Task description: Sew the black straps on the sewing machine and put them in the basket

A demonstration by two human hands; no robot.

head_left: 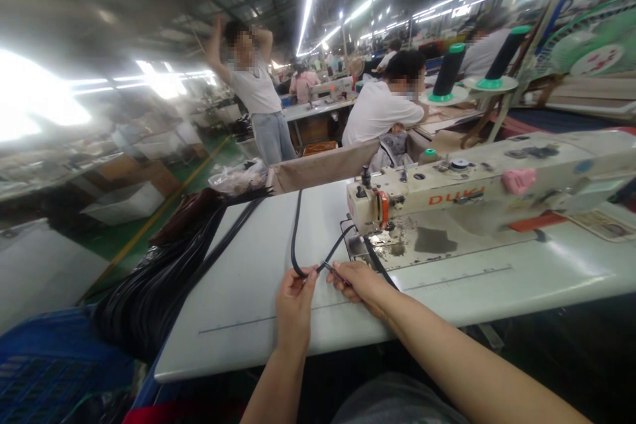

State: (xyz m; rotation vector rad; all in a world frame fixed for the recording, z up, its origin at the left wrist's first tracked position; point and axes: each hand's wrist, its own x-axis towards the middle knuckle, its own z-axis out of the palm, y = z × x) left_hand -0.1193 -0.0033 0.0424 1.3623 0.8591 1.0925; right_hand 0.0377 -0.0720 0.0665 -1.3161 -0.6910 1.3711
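My left hand (294, 305) pinches a narrow black strap (293, 238) between thumb and fingertips above the pale table. The strap loops from the back of the table through my fingers and up to the sewing machine (368, 209) head. Close beside it, my right hand (360, 283) is closed around small metal thread snips (329, 267), mostly hidden by the fingers. Their tips touch or nearly touch the strap just right of my left fingertips. Another length of black strap (377, 262) runs from under the machine head towards the front edge.
A thick bundle of black straps (149, 291) hangs over the table's left edge, above a blue crate (44, 364). Two black thread cones (447, 73) stand behind the machine. One person (256, 86) stands beyond the table; another (380, 106) sits working. A green fan (586, 53) is at right.
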